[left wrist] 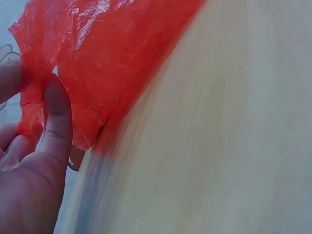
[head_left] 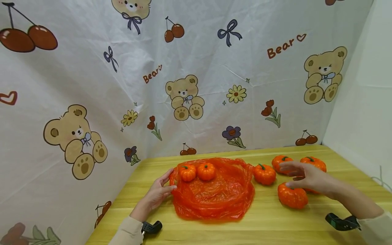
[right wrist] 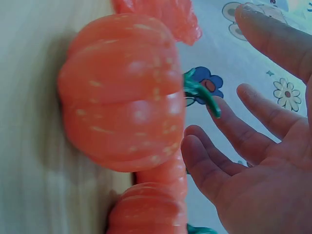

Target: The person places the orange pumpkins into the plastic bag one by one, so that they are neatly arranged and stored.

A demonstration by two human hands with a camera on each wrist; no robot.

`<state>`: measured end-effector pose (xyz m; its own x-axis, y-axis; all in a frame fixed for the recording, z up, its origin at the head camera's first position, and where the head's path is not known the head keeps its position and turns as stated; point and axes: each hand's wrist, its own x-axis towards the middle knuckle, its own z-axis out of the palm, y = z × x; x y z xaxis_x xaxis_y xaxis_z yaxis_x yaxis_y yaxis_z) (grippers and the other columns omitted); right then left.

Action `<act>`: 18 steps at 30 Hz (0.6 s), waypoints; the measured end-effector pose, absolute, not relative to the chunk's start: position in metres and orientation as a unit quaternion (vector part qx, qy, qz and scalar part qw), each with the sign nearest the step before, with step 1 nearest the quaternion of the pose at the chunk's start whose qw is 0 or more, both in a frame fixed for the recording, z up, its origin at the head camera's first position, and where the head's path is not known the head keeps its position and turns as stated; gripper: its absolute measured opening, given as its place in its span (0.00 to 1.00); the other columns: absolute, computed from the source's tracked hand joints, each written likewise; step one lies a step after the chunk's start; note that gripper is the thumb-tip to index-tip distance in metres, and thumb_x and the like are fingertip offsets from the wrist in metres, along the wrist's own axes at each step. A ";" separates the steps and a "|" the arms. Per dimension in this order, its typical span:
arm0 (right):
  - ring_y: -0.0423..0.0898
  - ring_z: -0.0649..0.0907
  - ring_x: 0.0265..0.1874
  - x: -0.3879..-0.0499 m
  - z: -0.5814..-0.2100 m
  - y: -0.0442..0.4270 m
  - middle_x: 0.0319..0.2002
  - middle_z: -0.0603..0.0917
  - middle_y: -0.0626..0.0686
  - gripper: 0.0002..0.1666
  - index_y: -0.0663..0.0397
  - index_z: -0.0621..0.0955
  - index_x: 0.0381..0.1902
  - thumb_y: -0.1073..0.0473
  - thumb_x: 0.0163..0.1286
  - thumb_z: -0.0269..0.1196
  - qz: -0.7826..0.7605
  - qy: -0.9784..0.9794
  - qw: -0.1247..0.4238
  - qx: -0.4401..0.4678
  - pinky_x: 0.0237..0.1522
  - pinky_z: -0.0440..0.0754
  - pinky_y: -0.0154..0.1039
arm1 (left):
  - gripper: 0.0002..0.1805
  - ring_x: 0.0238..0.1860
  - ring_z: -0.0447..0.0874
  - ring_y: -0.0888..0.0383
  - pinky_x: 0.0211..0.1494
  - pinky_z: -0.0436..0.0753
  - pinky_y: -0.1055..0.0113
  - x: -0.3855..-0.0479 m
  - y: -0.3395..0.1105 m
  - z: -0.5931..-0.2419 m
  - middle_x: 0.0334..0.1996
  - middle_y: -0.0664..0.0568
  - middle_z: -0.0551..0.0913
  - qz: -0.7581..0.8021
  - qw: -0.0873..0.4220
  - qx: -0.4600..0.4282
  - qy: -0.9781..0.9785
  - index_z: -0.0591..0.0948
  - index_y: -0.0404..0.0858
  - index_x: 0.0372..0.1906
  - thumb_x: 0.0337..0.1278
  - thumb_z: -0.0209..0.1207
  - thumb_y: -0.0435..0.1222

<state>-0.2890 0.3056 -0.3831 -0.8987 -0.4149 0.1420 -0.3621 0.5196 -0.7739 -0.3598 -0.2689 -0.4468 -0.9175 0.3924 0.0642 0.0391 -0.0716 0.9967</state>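
Your left hand point(head_left: 157, 193): pinching the red bag point(head_left: 211, 209) by its rim, two small pumpkins point(head_left: 206, 172) inside. Your right hand point(head_left: 313, 178): spread, empty, above the nearest loose pumpkin point(head_left: 293, 198), further pumpkins point(head_left: 264, 175) beyond. Risks: a slack pinch could collapse the rim; a nudge could roll that pumpkin.

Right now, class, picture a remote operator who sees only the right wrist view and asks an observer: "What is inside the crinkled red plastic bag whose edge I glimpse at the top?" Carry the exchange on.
Observer: The head view shows two round orange pumpkins with green stems inside the open, crinkled red plastic bag, toward its far left.
Operator: Is anyone holding the bag?
Observer: Yes. The head and left wrist views show the person's bare left hand gripping the rim at the bag's left side.
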 end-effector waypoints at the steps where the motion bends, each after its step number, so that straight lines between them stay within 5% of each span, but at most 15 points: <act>1: 0.31 0.79 0.54 -0.289 -0.385 0.306 0.67 0.75 0.70 0.40 0.61 0.69 0.73 0.56 0.68 0.71 -0.435 0.874 0.031 -0.217 0.50 0.83 0.29 | 0.51 0.68 0.74 0.54 0.58 0.86 0.67 -0.360 -0.269 -0.447 0.85 0.43 0.44 0.715 0.124 0.160 0.669 0.47 0.43 0.85 0.65 0.63 0.24; 6: 0.63 0.79 0.62 -0.289 -0.392 0.306 0.66 0.76 0.71 0.42 0.64 0.69 0.73 0.56 0.67 0.72 -0.427 0.877 0.036 -0.219 0.49 0.82 0.29 | 0.51 0.69 0.74 0.53 0.58 0.86 0.67 -0.360 -0.269 -0.446 0.85 0.43 0.44 0.715 0.125 0.162 0.669 0.48 0.44 0.85 0.65 0.63 0.25; 9: 0.73 0.75 0.63 -0.289 -0.395 0.307 0.66 0.75 0.71 0.42 0.64 0.68 0.73 0.56 0.66 0.72 -0.430 0.875 0.045 -0.220 0.49 0.81 0.28 | 0.51 0.67 0.75 0.54 0.58 0.86 0.67 -0.361 -0.268 -0.446 0.85 0.43 0.44 0.715 0.125 0.160 0.669 0.48 0.44 0.85 0.65 0.63 0.25; 14: 0.70 0.76 0.63 -0.290 -0.402 0.308 0.67 0.75 0.70 0.45 0.62 0.69 0.73 0.54 0.64 0.74 -0.427 0.875 0.058 -0.220 0.50 0.81 0.27 | 0.51 0.66 0.76 0.55 0.58 0.86 0.67 -0.361 -0.269 -0.446 0.85 0.42 0.43 0.716 0.126 0.163 0.667 0.48 0.44 0.85 0.65 0.63 0.26; 18: 0.45 0.79 0.61 -0.290 -0.407 0.308 0.67 0.77 0.67 0.44 0.60 0.70 0.73 0.53 0.63 0.75 -0.409 0.882 0.055 -0.228 0.51 0.79 0.27 | 0.51 0.67 0.75 0.55 0.58 0.86 0.67 -0.361 -0.270 -0.447 0.85 0.42 0.44 0.715 0.126 0.163 0.668 0.48 0.44 0.85 0.65 0.63 0.26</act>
